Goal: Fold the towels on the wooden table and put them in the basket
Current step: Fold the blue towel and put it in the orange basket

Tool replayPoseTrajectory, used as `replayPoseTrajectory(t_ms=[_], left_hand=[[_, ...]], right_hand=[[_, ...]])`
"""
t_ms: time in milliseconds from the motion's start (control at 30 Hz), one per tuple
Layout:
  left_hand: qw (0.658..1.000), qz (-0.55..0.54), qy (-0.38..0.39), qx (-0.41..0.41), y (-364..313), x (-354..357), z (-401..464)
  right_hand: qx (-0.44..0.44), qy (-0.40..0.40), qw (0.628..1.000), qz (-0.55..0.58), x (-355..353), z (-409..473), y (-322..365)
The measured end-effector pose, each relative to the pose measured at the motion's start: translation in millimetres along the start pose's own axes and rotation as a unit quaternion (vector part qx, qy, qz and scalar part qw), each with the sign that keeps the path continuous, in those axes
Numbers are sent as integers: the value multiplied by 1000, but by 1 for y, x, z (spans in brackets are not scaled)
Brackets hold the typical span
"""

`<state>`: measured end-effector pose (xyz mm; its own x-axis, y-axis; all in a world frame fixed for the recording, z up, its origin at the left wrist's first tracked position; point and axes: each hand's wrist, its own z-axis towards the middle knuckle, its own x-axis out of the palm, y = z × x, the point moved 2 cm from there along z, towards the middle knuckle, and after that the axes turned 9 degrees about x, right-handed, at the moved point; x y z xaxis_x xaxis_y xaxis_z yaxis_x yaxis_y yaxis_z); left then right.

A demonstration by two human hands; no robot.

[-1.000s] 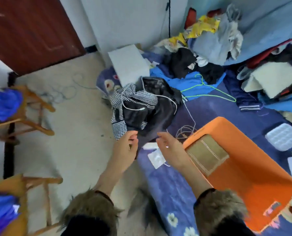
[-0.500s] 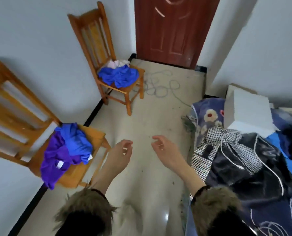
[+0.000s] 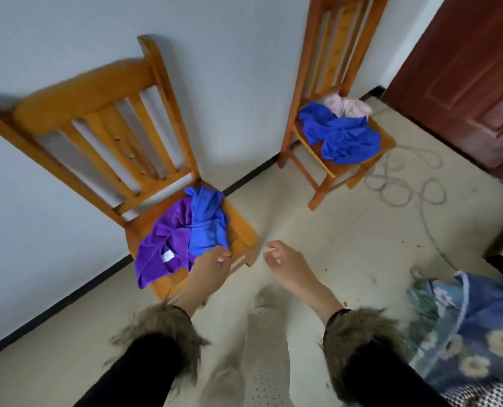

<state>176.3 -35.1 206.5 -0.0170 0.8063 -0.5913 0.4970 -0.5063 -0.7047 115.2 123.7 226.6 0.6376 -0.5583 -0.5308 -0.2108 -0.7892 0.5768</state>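
Observation:
A purple towel (image 3: pixel 163 245) and a blue towel (image 3: pixel 207 220) lie crumpled on the seat of the near wooden chair (image 3: pixel 241 227). My left hand (image 3: pixel 207 270) hovers at that seat's front edge, close to the blue towel, fingers loosely curled and holding nothing. My right hand (image 3: pixel 288 265) hangs over the floor to the right of the chair, also loosely curled and holding nothing. A second blue towel (image 3: pixel 339 133) and a pink cloth (image 3: pixel 347 105) lie on the far wooden chair (image 3: pixel 388 141). The basket is out of view.
A white wall runs behind both chairs. A dark red door (image 3: pixel 464 83) stands at the right. A grey cord (image 3: pixel 405 183) coils on the beige floor. A flowered blue bedspread (image 3: pixel 464 333) fills the lower right corner.
My view has swung left from the bed and orange basket to the two chairs. Both hands have come nearer the near chair, still holding nothing.

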Motion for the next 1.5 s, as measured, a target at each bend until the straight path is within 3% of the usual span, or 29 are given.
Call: replayPoseTrajectory(t_ms=[267, 533, 733, 867, 933, 1000, 1067, 1133, 1233, 1367, 1500], left_hand=[[992, 34, -6, -118, 75, 22, 121], [979, 180, 11, -99, 172, 45, 184], [976, 200, -71, -54, 201, 48, 247], [971, 214, -65, -83, 204, 38, 259], [975, 197, -79, -63, 200, 32, 254], [983, 147, -101, -50, 193, 26, 246], [988, 102, -75, -90, 187, 21, 241], [986, 94, -25, -137, 184, 21, 239], [987, 84, -25, -138, 175, 13, 235], [983, 14, -172, -58, 143, -24, 216], [968, 18, -249, 6, 90, -82, 184]], right_hand=[[-41, 97, 989, -106, 38, 166, 14], [-81, 196, 958, -195, 108, 276, 7], [-103, 187, 964, -157, 149, 324, 1], [-192, 107, 964, -150, 156, 342, 20], [-255, 55, 940, -220, 155, 353, 36], [-329, 21, 888, -320, 154, 364, 48], [-381, 11, 835, -398, 156, 371, 54], [-398, 24, 807, -437, 155, 373, 60], [-394, 55, 828, -395, 146, 364, 73], [-393, 37, 862, -317, 107, 334, 102], [-424, 36, 878, -220, 65, 287, 157]])
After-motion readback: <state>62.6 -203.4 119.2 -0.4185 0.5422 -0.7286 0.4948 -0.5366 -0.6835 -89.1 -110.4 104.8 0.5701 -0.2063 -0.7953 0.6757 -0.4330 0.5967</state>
